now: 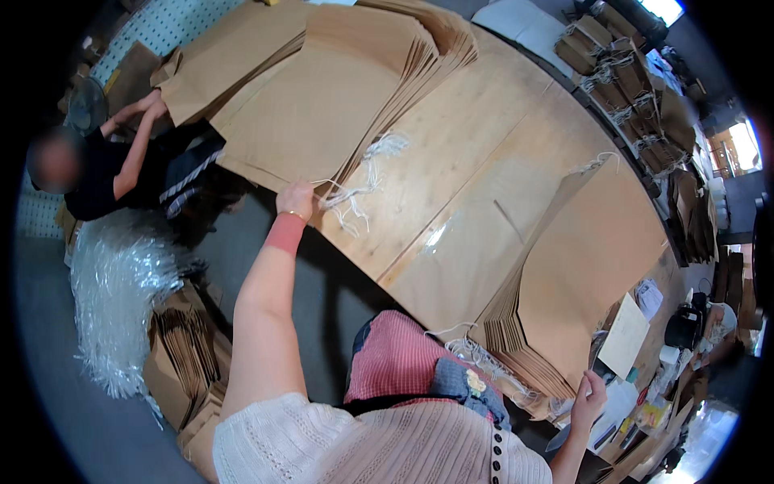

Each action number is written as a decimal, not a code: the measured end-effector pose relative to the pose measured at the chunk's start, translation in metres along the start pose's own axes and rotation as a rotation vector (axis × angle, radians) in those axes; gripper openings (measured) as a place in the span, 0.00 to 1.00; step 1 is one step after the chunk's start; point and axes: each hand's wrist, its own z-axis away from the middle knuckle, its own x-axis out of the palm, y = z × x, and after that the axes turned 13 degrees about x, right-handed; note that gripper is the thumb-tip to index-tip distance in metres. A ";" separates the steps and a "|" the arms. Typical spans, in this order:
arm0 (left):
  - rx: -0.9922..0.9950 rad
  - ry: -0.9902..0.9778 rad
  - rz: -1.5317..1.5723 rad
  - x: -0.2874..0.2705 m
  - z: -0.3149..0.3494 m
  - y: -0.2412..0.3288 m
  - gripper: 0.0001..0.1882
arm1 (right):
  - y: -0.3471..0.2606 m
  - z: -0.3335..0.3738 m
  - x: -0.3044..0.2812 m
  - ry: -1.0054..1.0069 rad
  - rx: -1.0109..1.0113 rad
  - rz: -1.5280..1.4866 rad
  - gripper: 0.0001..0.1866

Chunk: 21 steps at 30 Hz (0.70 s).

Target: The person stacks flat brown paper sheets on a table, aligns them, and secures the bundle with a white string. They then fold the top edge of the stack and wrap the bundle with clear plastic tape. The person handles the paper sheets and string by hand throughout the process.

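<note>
A large fanned stack of brown paper bags [322, 97] lies on the wooden table at the far left, with loose white cords [367, 181] along its right edge. My left hand [296, 199] is closed at this stack's near corner, a strand of cord running beside the fingers. Whether it also grips the cord, I cannot tell. On the right, a second stack of brown paper bags [588, 266] is fanned out. My right hand [590, 397] pinches its near right corner, fingers bent. More white cords [476, 355] hang under this stack's near left edge.
The wooden table [451, 185] curves away between the stacks. Across at the left, another person [105, 173] handles brown paper. Clear plastic strips [121, 298] and a carton of folded brown paper [189, 355] stand left. Bundled bags [629, 97] line the far right.
</note>
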 end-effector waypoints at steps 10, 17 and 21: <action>0.635 0.675 -0.079 -0.220 0.080 0.064 0.09 | -0.212 -0.009 0.074 -0.568 -0.370 -0.348 0.27; 0.925 0.574 0.034 -0.328 0.150 0.131 0.06 | -0.335 -0.066 0.187 -0.133 -0.974 -0.456 0.34; 0.813 0.597 0.029 -0.329 0.164 0.117 0.10 | -0.341 -0.076 0.231 -0.369 -0.959 0.122 0.10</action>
